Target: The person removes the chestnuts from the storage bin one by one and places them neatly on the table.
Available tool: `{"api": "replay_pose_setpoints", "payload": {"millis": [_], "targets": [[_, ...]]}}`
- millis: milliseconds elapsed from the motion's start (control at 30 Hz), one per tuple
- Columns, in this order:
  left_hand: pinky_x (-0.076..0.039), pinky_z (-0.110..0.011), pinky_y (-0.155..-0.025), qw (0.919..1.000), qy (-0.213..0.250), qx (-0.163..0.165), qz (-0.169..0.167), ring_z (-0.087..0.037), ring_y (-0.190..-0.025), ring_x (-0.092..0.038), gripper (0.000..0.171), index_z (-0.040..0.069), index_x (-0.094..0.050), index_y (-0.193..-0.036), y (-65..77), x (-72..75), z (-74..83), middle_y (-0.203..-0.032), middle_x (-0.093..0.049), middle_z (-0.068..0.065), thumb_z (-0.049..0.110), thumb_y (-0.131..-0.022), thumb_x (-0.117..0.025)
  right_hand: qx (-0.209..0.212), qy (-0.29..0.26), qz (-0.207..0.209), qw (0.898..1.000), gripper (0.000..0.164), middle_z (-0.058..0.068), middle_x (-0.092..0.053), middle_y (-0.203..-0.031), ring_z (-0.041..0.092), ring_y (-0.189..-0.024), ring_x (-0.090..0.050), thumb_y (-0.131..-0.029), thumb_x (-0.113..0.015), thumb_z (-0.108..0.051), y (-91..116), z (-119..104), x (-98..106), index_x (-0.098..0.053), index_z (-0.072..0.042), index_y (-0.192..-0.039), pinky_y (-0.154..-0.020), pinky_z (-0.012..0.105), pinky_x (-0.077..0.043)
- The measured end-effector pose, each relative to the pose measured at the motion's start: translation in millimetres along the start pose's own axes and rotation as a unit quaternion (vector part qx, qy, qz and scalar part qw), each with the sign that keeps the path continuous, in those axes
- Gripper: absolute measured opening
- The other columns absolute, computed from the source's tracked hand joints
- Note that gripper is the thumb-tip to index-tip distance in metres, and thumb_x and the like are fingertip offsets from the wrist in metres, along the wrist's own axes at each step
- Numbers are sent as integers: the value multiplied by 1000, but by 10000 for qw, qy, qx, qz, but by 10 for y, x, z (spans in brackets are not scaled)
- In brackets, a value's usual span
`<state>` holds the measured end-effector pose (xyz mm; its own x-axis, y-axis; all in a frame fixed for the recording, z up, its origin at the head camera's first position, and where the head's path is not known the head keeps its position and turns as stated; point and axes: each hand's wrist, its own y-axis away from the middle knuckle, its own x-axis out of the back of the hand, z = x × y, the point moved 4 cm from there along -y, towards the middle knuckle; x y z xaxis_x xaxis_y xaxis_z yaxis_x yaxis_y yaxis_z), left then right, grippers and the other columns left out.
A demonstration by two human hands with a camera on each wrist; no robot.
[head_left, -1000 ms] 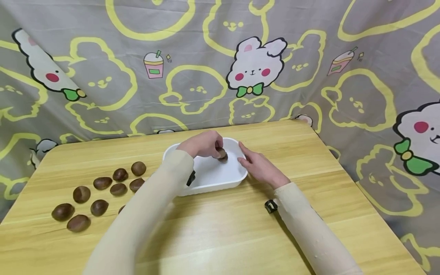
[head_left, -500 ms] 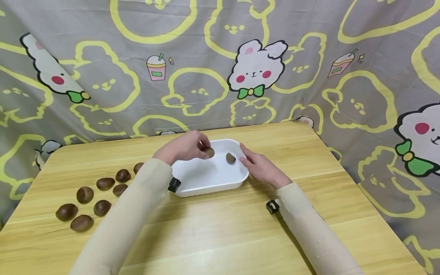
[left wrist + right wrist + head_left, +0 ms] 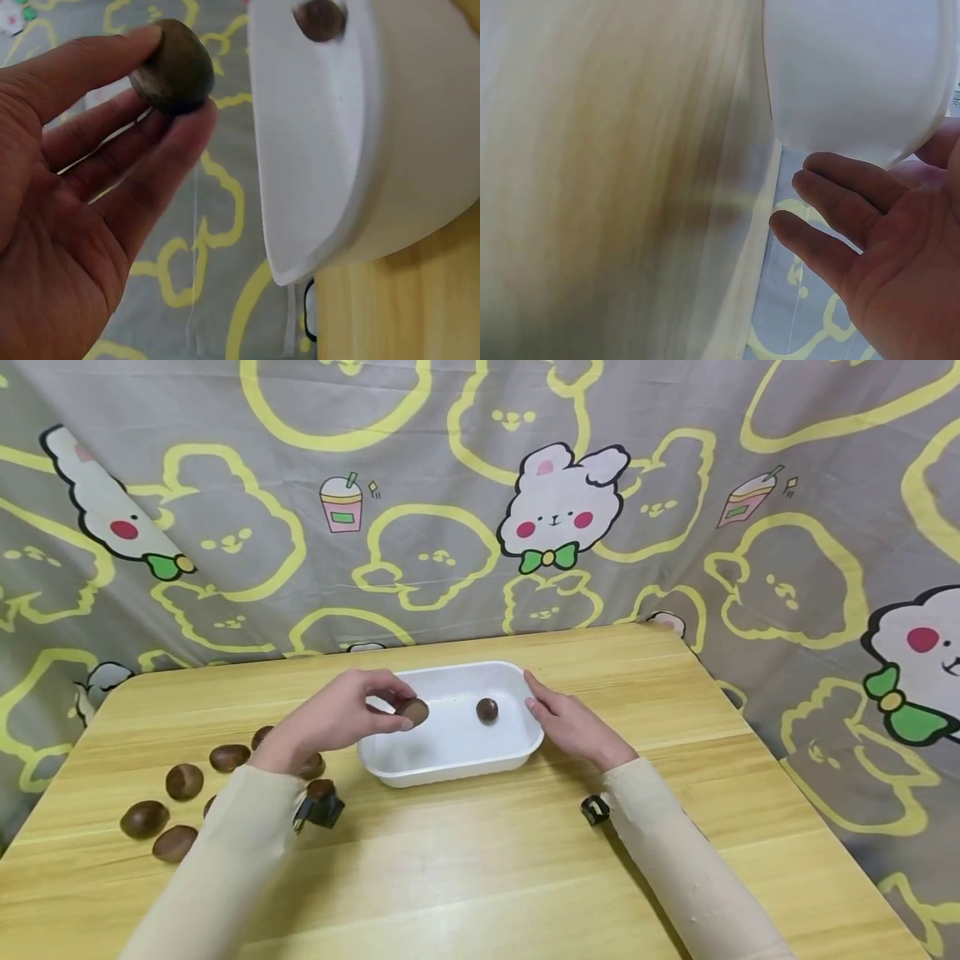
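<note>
Between thumb and fingertips, my left hand (image 3: 341,710) pinches a brown chestnut (image 3: 415,712) above the left part of a white plastic tray (image 3: 450,770). The left wrist view shows this chestnut (image 3: 176,67) raised beside the tray (image 3: 315,150), with the palm visible. One other chestnut (image 3: 487,710) lies inside the tray towards its right end. My right hand (image 3: 573,722) holds the tray's right end, thumb over the rim and the other fingers outside. In the right wrist view, several fingers of that hand (image 3: 900,232) lie loosely along the outside of the tray (image 3: 855,75).
Several more chestnuts (image 3: 145,819) lie loose on the left of the wooden table (image 3: 480,860), some partly hidden by the left arm. A patterned cloth (image 3: 427,468) hangs behind the table and at its right side. A black strap mount (image 3: 322,807) sits at the left wrist.
My left hand has moved left across the tray, holding a chestnut. The other chestnut has come into view and shifted slightly inside the tray. My right hand stays at the tray's end.
</note>
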<state>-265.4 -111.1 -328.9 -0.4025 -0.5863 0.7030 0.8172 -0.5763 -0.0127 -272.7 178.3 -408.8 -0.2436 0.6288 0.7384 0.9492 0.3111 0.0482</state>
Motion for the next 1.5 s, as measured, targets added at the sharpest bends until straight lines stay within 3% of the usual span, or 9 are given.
{"api": "replay_pose_setpoints", "payload": {"millis": [200,500,633,900,1033,1233,1367,1500], "targets": [[-46,-33,-79,9989,434,85,184,-9,-92,-54,29,22,-63,-102,255,37,-22,-96,-60,6,29,-76,-72,31,23,18,10000,50,1,-29,-140,15,-125,-30,-97,-32,-38,-7,22,4,-13,-31,-142,-102,36,-26],[-48,-29,-72,9977,283,368,494,-9,-93,-55,32,23,-61,-104,620,64,-188,-98,-60,6,37,-77,-70,22,131,21,9999,50,1,-29,-141,16,-125,-31,-97,-32,-39,-33,5,0,-11,-32,-142,-102,36,-25],[-50,-26,-73,9953,444,458,727,-11,-91,-57,29,22,-62,-102,809,97,-256,-100,-58,6,34,-77,-70,7,240,-11,9997,51,1,-29,-141,16,-125,-31,-97,-32,-40,-50,-4,8,-10,-33,-142,-102,35,-25],[-50,-25,-68,9885,-263,1042,1059,-9,-88,-58,31,29,-60,-104,1258,218,-380,-103,-56,11,39,-76,-69,72,213,-33,9997,52,0,-28,-141,14,-124,-31,-96,-32,-41,-67,-29,25,-10,-31,-142,-101,35,-27],[-51,-24,-69,9883,-204,1042,1095,-9,-90,-58,31,23,-60,-105,1448,235,-456,-105,-55,6,32,-77,-70,86,211,-4,9997,51,2,-30,-140,15,-124,-33,-97,-32,-40,-61,-26,25,-10,-30,-142,-101,36,-27],[-49,-20,-67,9832,-508,1234,1247,-7,-81,-55,31,23,-62,-104,1791,297,-628,-99,-56,2,27,-75,-73,17,196,36,9998,51,2,-30,-140,15,-124,-32,-97,-33,-37,-52,-9,2,-10,-30,-142,-102,35,-26],[-50,-21,-65,9792,-528,1530,1226,-3,-82,-58,36,17,-61,-107,2002,259,-790,-105,-56,-5,25,-74,-73,-4,205,-12,9998,51,3,-29,-141,17,-125,-31,-97,-33,-38,-50,7,-15,-9,-31,-142,-102,36,-24],[-49,-20,-62,9718,-792,1846,1233,-1,-79,-59,39,18,-62,-105,2119,193,-922,-108,-57,-10,31,-71,-75,15,205,-44,9998,51,3,-29,-141,18,-125,-31,-96,-32,-40,-36,17,-15,-9,-32,-142,-102,37,-25]]}}
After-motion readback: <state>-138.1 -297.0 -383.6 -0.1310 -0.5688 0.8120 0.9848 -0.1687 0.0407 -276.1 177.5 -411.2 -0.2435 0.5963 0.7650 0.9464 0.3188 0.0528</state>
